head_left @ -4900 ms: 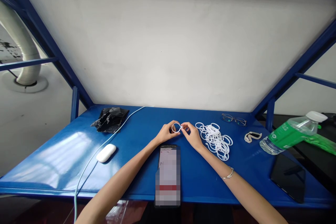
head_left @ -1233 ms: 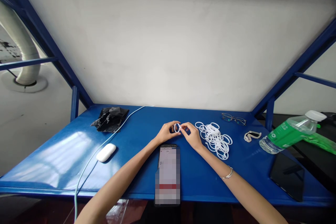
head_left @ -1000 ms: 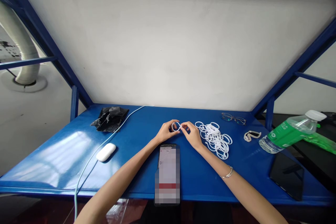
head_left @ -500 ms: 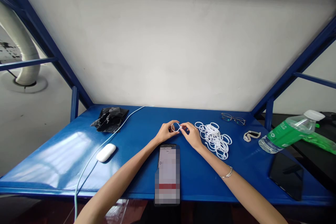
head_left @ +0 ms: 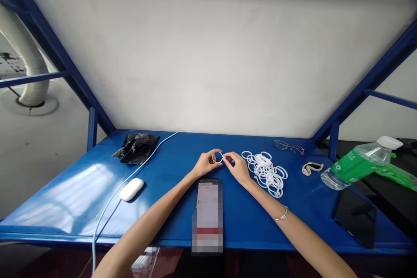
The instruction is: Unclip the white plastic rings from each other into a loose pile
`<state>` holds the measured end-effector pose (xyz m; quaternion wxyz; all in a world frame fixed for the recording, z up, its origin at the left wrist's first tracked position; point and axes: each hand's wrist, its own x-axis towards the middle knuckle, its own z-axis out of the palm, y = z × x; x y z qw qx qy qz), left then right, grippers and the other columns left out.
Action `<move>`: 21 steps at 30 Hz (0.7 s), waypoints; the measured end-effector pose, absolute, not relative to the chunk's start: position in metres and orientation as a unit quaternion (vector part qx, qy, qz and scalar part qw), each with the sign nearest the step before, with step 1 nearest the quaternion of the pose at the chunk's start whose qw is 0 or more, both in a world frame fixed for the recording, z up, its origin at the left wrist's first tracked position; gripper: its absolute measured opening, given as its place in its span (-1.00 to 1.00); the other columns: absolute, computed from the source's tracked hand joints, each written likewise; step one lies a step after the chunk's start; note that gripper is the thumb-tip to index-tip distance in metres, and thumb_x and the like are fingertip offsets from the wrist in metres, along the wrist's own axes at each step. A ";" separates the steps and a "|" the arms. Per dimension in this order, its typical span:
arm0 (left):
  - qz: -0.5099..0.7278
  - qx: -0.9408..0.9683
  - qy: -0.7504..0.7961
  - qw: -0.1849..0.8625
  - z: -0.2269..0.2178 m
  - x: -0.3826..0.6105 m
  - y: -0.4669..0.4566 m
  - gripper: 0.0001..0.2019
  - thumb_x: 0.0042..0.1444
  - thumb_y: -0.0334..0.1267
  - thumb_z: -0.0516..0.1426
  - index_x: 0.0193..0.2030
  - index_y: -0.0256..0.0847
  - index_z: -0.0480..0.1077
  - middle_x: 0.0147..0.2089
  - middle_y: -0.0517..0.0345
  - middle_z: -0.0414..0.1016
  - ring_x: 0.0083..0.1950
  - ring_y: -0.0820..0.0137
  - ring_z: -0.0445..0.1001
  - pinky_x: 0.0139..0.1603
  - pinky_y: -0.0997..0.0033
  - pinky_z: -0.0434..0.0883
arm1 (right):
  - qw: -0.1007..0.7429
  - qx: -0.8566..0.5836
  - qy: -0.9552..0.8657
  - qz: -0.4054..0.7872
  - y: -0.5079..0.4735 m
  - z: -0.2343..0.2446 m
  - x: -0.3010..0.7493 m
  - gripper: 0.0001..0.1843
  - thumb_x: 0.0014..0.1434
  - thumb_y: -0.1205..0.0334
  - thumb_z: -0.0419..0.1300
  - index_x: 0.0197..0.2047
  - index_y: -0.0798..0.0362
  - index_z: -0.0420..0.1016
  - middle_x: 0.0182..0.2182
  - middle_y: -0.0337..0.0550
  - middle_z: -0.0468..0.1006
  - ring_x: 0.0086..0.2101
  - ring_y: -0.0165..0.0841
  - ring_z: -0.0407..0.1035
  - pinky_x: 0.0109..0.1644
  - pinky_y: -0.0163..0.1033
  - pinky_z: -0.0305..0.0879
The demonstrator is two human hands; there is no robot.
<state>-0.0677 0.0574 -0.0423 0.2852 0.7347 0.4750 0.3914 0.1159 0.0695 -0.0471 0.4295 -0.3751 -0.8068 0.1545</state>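
Both my hands meet over the middle of the blue table [head_left: 74, 191]. My left hand [head_left: 204, 165] and my right hand [head_left: 239, 167] each pinch one small white ring [head_left: 217, 157] between thumb and fingertips, holding it just above the table. A loose pile of several white rings [head_left: 267, 173] lies just to the right of my right hand. A silver bracelet [head_left: 282, 214] sits on my right wrist. A phone [head_left: 208, 215] lies flat below my hands, near the front edge.
A white charging case [head_left: 131, 189] and a white cable [head_left: 110, 202] lie at the left, with a crumpled black bag [head_left: 137, 147] behind. Glasses [head_left: 289, 147], a small white part [head_left: 312, 168], a tilted green-labelled water bottle [head_left: 358, 163] and a dark tablet [head_left: 355, 222] are at the right.
Both hands stay in the same place with the ring pinched between them. The ring has only turned slightly in my fingertips.
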 end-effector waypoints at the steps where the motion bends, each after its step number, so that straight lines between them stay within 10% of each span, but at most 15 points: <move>1: 0.391 0.735 0.476 0.285 -0.042 -0.068 0.057 -0.55 0.05 -0.04 0.20 0.06 -0.17 0.37 -0.51 0.33 0.29 -0.49 0.51 0.27 -0.43 0.54 0.26 | 0.429 -0.375 -0.807 0.155 0.070 -0.047 0.116 -0.87 0.25 0.22 0.10 -0.20 -0.01 0.47 -0.36 -0.16 0.52 -0.32 -0.28 0.44 -0.27 -0.22 0.35; 21: 0.385 0.744 0.471 0.275 -0.042 -0.068 0.058 -0.53 0.07 -0.02 0.19 0.08 -0.18 0.37 -0.47 0.30 0.34 -0.47 0.50 0.30 -0.40 0.52 0.29 | 0.437 -0.376 -0.803 0.153 0.068 -0.046 0.116 -0.84 0.29 0.19 0.08 -0.22 0.00 0.47 -0.36 -0.16 0.53 -0.32 -0.28 0.41 -0.25 -0.22 0.32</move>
